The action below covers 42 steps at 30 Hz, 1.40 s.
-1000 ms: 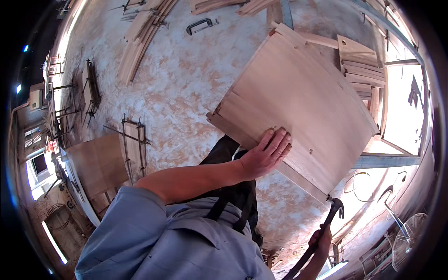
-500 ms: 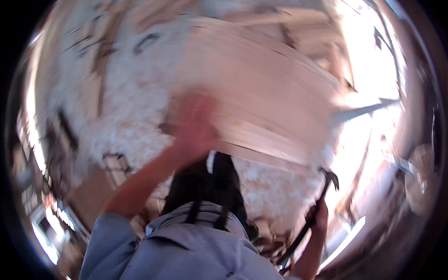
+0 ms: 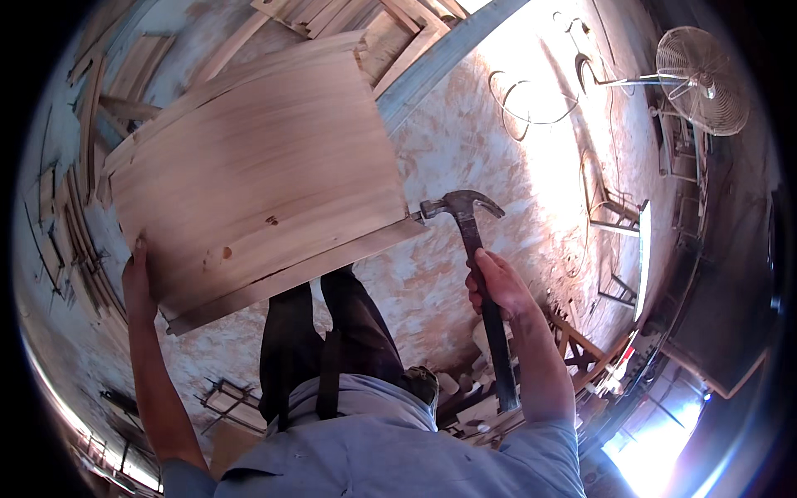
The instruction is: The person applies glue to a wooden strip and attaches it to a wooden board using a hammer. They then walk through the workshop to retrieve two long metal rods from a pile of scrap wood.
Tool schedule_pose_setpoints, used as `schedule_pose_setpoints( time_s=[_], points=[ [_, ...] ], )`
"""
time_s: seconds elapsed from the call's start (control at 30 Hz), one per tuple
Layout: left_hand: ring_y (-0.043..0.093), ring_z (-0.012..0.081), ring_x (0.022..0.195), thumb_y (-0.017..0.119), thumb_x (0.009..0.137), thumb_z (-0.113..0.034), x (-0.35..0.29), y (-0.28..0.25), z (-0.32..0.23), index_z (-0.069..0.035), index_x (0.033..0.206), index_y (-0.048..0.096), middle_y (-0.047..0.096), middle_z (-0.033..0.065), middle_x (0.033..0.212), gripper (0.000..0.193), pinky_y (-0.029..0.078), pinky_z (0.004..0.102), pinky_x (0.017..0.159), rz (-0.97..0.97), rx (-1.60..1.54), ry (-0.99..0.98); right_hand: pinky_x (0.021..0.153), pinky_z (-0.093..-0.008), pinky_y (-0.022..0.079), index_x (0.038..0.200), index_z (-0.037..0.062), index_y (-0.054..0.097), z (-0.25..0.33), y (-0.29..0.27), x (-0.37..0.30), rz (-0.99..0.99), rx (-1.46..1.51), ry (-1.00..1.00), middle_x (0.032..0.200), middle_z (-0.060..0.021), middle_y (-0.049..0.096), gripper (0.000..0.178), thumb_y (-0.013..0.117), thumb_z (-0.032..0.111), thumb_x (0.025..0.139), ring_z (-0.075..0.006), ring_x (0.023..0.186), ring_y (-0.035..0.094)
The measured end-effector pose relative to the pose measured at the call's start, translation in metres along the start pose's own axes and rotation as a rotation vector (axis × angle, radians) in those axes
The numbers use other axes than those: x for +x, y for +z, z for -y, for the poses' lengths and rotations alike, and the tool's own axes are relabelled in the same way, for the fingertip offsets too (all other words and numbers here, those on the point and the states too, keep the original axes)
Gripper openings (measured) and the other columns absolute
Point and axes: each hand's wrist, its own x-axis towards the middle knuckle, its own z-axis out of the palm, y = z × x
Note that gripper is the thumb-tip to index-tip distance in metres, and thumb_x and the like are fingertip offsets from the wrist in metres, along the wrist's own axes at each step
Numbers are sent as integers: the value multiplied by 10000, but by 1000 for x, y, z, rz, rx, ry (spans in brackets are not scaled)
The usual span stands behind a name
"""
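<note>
A pale wooden panel (image 3: 266, 158) with a few dark knots lies before me, a narrow rail (image 3: 290, 278) running along its near edge. My left hand (image 3: 139, 274) grips the panel's left edge near its front corner, fingertips on the top face and the rest of the hand hidden by or along the edge. A claw hammer (image 3: 469, 230) with a dark handle is in my closed right hand (image 3: 501, 284). Its striking face is at the right end of the rail, against a small projecting piece; whether they touch I cannot tell. The claw points right.
A blue-grey beam (image 3: 444, 62) runs beyond the panel's far right corner. Wooden frames and boards (image 3: 332, 17) lie behind it, with more planks (image 3: 83, 249) on the left. A looped cable (image 3: 519, 108) lies on the stained floor. At the far right stands a fan (image 3: 704, 81).
My left hand has gone from blurred motion over the panel's near left part to holding its left edge. The hammer has risen from low right to the rail's right end. The view has turned.
</note>
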Motion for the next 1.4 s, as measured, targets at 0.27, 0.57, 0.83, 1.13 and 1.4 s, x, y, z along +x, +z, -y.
schedule_pose_setpoints(
  time_s=[0.27, 0.57, 0.83, 1.13, 1.4],
  points=[
    [439, 158, 1244, 503, 967, -434, 17, -9, 18, 24, 1399, 416, 459, 67, 1396, 636, 308, 294, 1064, 86, -205, -5, 382, -297, 415, 927, 95, 474, -6, -17, 16, -69, 154, -46, 630, -19, 506, 318, 435, 403, 997, -129, 442, 488],
    [443, 175, 1264, 501, 962, -408, 10, 1, 10, 10, 1381, 427, 477, 82, 1383, 596, 305, 315, 1086, 49, -205, -4, 381, -299, 423, 932, 79, 477, -8, 10, 16, 36, -49, -93, 625, -26, 497, 335, 435, 406, 997, -137, 438, 485],
    [477, 182, 1207, 498, 953, -492, 13, 0, 14, 60, 1352, 447, 496, 113, 1348, 684, 348, 309, 1038, 12, -95, 42, 386, -314, 429, 948, 96, 467, -24, -27, 9, -66, 198, -53, 618, -30, 499, 318, 426, 407, 1002, -147, 440, 493],
    [407, 428, 1272, 705, 785, -291, -48, 49, -15, 69, 1335, 407, 435, 253, 1344, 723, 343, 495, 1058, -412, 957, 901, 393, -324, 433, 927, 80, 466, -20, -13, 15, -15, 174, -95, 624, -39, 509, 310, 430, 379, 1000, -156, 440, 498],
    [359, 425, 1318, 690, 694, -526, -117, 145, -3, 42, 1301, 458, 410, 238, 1392, 863, 247, 627, 1069, 227, 1172, 1207, 393, -307, 440, 933, 70, 470, 57, 7, 35, -2, 152, -266, 631, -48, 515, 329, 428, 390, 1001, -149, 439, 499]
  ],
)
